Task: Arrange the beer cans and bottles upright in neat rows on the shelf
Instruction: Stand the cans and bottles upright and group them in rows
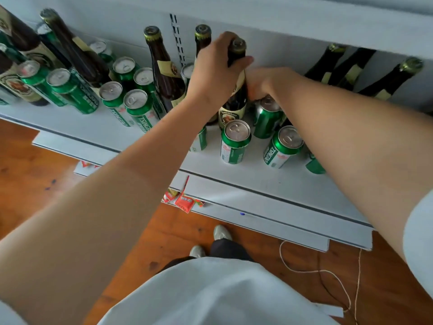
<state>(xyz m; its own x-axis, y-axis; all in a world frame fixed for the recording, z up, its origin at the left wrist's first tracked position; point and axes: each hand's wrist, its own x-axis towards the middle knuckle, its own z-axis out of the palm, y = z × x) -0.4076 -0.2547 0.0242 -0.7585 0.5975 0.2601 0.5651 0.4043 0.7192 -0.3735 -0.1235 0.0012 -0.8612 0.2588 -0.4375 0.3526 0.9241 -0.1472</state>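
The left hand [214,73] grips the neck of a brown beer bottle [234,99] just below its cap, fingers [226,39] curled round the far side and thumb across the front. The bottle stands upright near the centre of the white shelf [234,181]. At its 3 o'clock the right hand [256,84] reaches in behind the bottle's shoulder; its fingers are hidden, so I cannot tell whether they are together, apart or holding anything.

At the bottle's 6 o'clock, touching its base, stands a green can [235,141], with a second green can [282,146] at 4 o'clock and a third green can [267,119] under the right wrist. A cluster of green cans [131,102] stands at 9 o'clock, with a tall brown bottle [161,71] just beside them and another capped bottle [203,36] behind the left hand. More bottles and cans [35,73] crowd the shelf at 10 o'clock. At 2 o'clock, three dark bottles [351,69] show beneath the upper shelf [304,22].

Below the shelf edge lies a red packet [185,200] on a lower shelf, above the wooden floor [35,172].
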